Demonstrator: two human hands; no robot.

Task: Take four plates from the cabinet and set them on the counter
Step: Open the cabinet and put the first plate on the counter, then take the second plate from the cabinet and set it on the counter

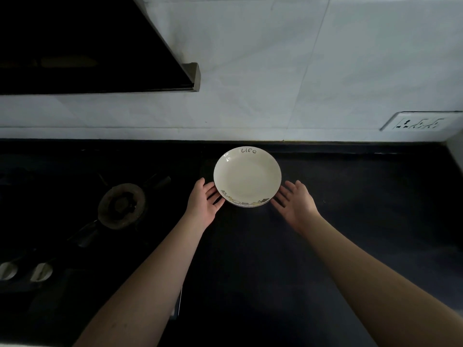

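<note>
A: where's the plate (247, 177) sat? is it being held?

B: it's set flat on the dark counter (350, 221), right between the fingertips. The left hand (204, 202) is laid at its left rim, the right hand (295, 200) just beside the right rim. Fingers are kept straight and slightly spread, nothing is pinched. Actual contact can't be told

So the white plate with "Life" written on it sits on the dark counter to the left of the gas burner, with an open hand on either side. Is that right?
Not quite: the head view shows the plate on the counter to the right of the gas burner, not the left. The left hand and right hand do flank it, open.
</note>
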